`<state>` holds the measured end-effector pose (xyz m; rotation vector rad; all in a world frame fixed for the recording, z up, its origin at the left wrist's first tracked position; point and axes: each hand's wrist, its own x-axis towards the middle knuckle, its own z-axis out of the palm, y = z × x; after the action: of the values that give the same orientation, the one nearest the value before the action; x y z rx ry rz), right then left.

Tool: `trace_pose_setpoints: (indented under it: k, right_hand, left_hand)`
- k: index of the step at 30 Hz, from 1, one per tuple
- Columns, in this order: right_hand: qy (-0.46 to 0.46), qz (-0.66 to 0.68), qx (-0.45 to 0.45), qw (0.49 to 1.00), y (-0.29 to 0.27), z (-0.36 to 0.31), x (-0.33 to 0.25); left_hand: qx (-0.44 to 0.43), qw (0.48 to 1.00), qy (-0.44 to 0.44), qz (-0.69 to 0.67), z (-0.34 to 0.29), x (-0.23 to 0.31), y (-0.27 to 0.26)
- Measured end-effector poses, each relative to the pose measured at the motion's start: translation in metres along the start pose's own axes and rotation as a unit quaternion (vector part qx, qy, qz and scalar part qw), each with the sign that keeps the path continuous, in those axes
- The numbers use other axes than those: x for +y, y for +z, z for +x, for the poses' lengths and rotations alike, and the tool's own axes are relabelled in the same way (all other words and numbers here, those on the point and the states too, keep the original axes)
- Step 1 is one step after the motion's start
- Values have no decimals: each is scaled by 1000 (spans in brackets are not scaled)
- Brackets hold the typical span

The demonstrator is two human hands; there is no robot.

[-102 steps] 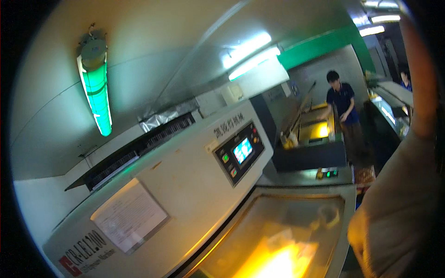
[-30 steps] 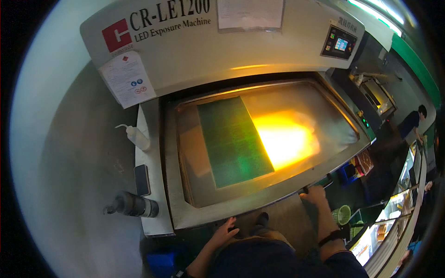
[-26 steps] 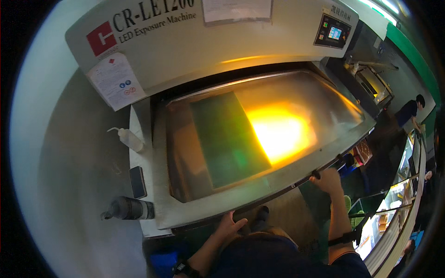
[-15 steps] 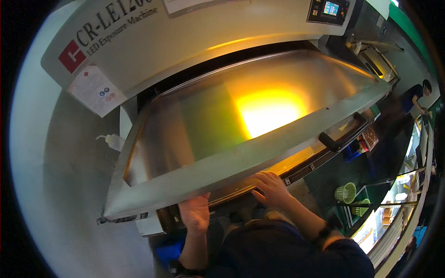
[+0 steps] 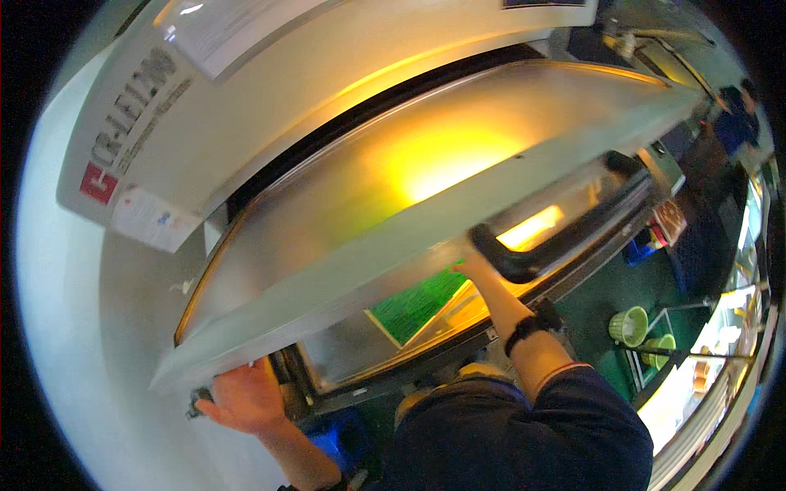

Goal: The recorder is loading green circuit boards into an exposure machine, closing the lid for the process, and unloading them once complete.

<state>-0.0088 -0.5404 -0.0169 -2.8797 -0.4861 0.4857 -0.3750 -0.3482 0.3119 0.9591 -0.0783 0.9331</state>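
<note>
A large pale green-grey lid (image 5: 377,237) with a silvery sheet stretched in its frame stands tilted up at its front edge. My left hand (image 5: 250,397) is at the lid's front left corner, thumb out to the side, its other fingers partly hidden at the edge. Through the gap, my right hand (image 5: 469,267) reaches under the lid beside the black handle (image 5: 524,262). Its fingers are near a green panel (image 5: 417,307) lying on the glossy bed (image 5: 344,356); lid and blur hide most of them.
The machine's pale housing (image 5: 327,98) rises behind the lid. To the right are green baskets (image 5: 629,326), a blue container (image 5: 641,248) and a brightly lit bench (image 5: 679,409). Another person (image 5: 733,123) stands at the far right. A blue object (image 5: 336,438) lies below the bed's front edge.
The lid's front edge has risen, revealing the bed and green panel. My left hand has moved left to the lid's corner. My right hand has gone in under the lid.
</note>
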Motion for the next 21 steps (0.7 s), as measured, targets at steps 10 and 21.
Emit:
trace_pose_setpoints:
  k: [10,21]
  right_hand:
    - [-260,424,8,868,45,-71,50]
    - [289,553,96,775,2,-466,145]
  left_hand:
    - [-46,991,-101,-80,32,-20,54]
    - [-200,920,-338,-8,16,-100,28]
